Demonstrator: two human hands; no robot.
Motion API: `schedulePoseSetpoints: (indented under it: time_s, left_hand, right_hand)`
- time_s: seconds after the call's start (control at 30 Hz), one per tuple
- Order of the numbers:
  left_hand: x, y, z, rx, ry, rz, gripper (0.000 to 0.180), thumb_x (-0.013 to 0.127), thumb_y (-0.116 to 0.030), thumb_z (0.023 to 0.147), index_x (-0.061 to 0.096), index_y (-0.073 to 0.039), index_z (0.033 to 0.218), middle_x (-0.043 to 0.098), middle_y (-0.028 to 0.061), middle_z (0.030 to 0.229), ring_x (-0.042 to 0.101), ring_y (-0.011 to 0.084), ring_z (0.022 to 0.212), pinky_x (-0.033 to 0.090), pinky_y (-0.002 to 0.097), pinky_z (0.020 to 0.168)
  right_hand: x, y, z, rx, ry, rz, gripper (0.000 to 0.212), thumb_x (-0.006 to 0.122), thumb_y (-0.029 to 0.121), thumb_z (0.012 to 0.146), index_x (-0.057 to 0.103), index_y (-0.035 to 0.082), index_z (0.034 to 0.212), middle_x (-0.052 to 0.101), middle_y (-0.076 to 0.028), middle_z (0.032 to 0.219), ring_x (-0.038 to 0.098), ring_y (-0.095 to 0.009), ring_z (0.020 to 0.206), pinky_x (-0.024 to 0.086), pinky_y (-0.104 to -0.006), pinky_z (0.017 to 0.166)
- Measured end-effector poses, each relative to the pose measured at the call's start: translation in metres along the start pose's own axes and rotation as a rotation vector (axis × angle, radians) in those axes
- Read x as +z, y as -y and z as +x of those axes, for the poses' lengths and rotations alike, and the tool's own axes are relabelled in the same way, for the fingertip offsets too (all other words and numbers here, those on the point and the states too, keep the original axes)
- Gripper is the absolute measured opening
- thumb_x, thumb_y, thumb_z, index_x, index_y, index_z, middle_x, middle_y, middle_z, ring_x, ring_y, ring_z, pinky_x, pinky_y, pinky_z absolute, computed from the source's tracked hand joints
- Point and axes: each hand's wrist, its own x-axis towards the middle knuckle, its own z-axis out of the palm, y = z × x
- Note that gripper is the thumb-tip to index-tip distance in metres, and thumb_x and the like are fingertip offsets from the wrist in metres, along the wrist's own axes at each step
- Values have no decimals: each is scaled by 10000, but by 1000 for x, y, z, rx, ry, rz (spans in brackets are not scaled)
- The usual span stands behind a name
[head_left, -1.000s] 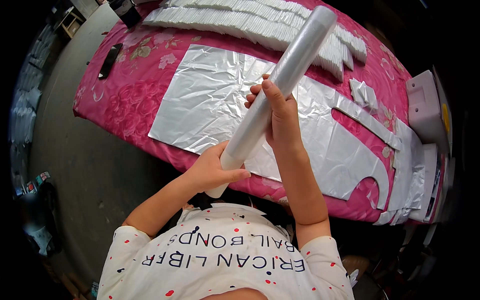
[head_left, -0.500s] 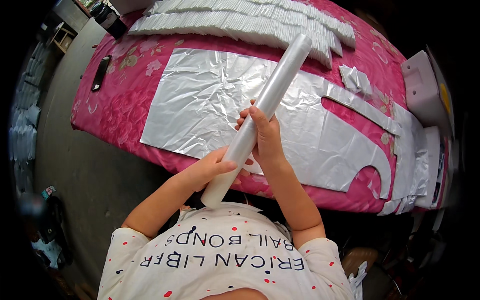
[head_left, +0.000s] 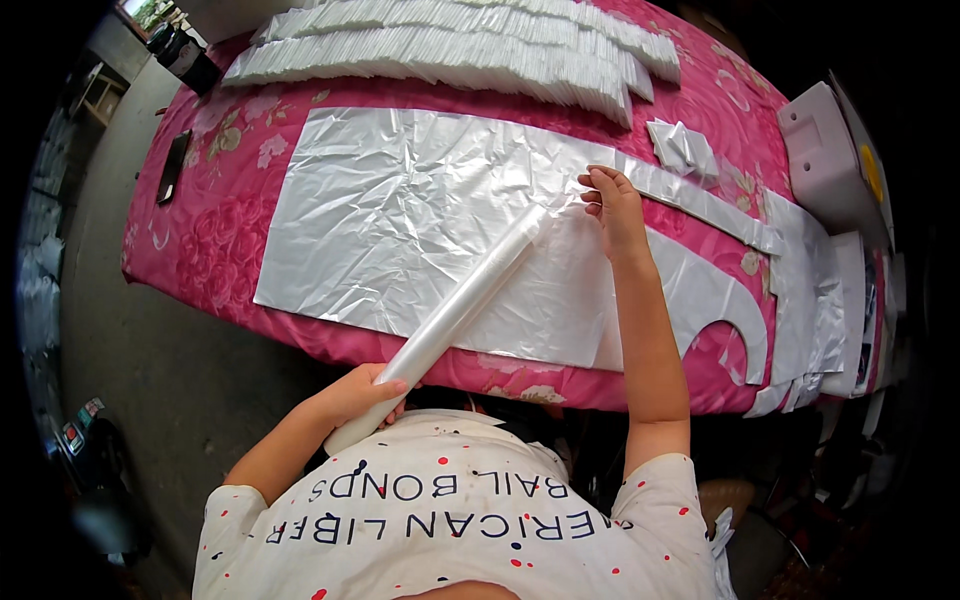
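My left hand [head_left: 362,392] grips the near end of a long roll of clear plastic film [head_left: 455,315], which slants up over the table with its far end resting near the middle of the sheet. A large cut sheet of silvery clear plastic [head_left: 400,220], shaped like an apron with a curved notch at the right, lies flat on the pink flowered tablecloth [head_left: 200,230]. My right hand [head_left: 612,205] reaches to the sheet's far edge with its fingers pressed on the plastic, apart from the roll.
A long row of folded white plastic pieces [head_left: 450,50] runs along the table's far side. A small crumpled scrap [head_left: 682,148] and a narrow plastic strip [head_left: 700,205] lie right of my hand. A dark phone [head_left: 173,165] sits at left; white boxes [head_left: 830,160] stand at right.
My right hand let go of the roll and moved forward to the sheet's far edge. The roll dropped lower, now held by my left hand alone.
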Motion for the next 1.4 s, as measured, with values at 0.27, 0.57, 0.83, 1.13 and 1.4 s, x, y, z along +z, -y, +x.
schedulePoseSetpoints:
  time_s: [0.27,0.57,0.83,1.13,1.4]
  left_hand:
    - [7,-4,-5,20,-93,98,247,599,-233,859,548,-24,980,570,40,725,540,107,617,470,253,566]
    - [5,-10,-14,75,-32,148,323,588,-237,861,512,-19,1087,599,60,831,562,107,674,481,270,634]
    - [-55,29,-41,-40,179,73,562,680,-342,781,497,10,1179,615,89,966,585,140,859,477,293,772]
    - [-26,-79,-18,273,131,982,451,730,-260,717,603,-18,1075,648,132,960,624,239,885,467,317,787]
    - [38,-122,77,1349,-433,1674,505,693,-324,718,560,-34,1110,576,129,1091,539,291,1036,384,397,950]
  right_hand:
    - [20,13,-30,243,429,-385,218,606,273,859,622,57,882,556,29,670,456,-28,552,350,-181,505]
    - [12,4,-30,131,434,-446,191,649,219,838,618,36,792,519,44,639,432,-33,552,337,-199,490]
    - [-128,8,42,-87,-38,-550,165,623,184,858,615,27,807,515,45,619,407,-26,519,325,-191,466]
    - [-93,14,27,-79,133,-406,156,614,166,865,625,22,809,515,56,641,410,-18,547,324,-178,490]
    - [-25,5,35,-52,344,-506,170,626,182,849,624,25,783,512,44,644,425,-36,580,359,-206,524]
